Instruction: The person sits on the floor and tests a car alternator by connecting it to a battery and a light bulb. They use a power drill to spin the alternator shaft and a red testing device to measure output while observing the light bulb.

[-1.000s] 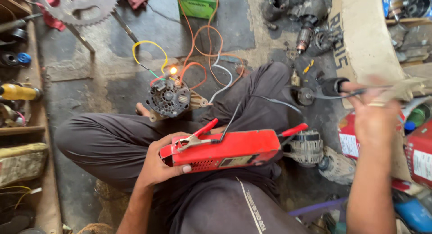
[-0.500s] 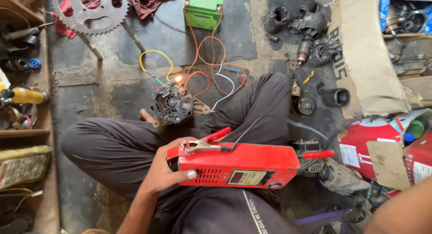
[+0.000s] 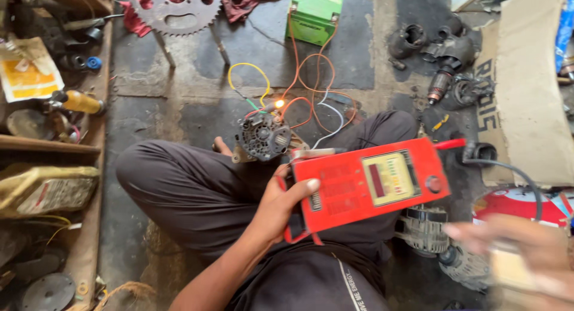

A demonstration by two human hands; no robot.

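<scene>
My left hand (image 3: 281, 206) grips the left end of a red handheld tester (image 3: 371, 185) with a small screen and a round knob, held face up over my crossed legs. My right hand (image 3: 520, 254) is blurred at the lower right and holds a small pale object I cannot make out. A dark alternator (image 3: 263, 136) rests on the floor by my bare foot, with orange, yellow and white wires (image 3: 311, 84) running from it to a green battery (image 3: 315, 13). A small lamp (image 3: 278, 103) glows orange among the wires.
A large sprocket (image 3: 176, 9) and red cloth lie at the top. Wooden shelves (image 3: 54, 146) with bottles and cans run along the left. Motor parts (image 3: 442, 54), cardboard (image 3: 532, 96), a red can (image 3: 514, 204) and another alternator (image 3: 426, 228) sit on the right.
The tester has been turned face up, so its screen shows, and it sits higher and further right. My right hand has come back into view at the lower right with a small pale object.
</scene>
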